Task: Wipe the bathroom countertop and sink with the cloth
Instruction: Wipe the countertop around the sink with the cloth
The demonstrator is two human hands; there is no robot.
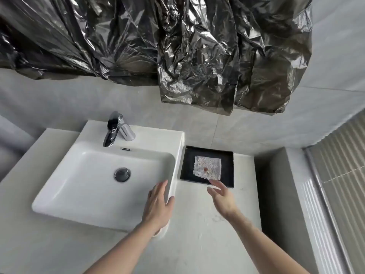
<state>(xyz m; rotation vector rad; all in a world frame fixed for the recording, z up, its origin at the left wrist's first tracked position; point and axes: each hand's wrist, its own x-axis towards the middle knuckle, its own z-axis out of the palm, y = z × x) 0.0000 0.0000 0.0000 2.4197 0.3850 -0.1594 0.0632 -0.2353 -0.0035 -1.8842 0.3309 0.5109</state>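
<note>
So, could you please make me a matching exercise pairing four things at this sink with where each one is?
Things:
1. cloth
2. faucet
3. left hand
4. drain

Places:
A. on the sink's right rim
B. in the black tray
C. bottom of the basin
D. back edge of the sink

Pairs: 1-B, 2-D, 3-A, 4-C

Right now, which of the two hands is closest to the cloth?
The right hand: its fingertips reach the black tray holding the cloth, while the left hand rests on the sink rim.

One sink [83, 186], tap [112, 129], tray [185, 165], seemingly one cloth [207, 167], two hands [160, 202].
</note>
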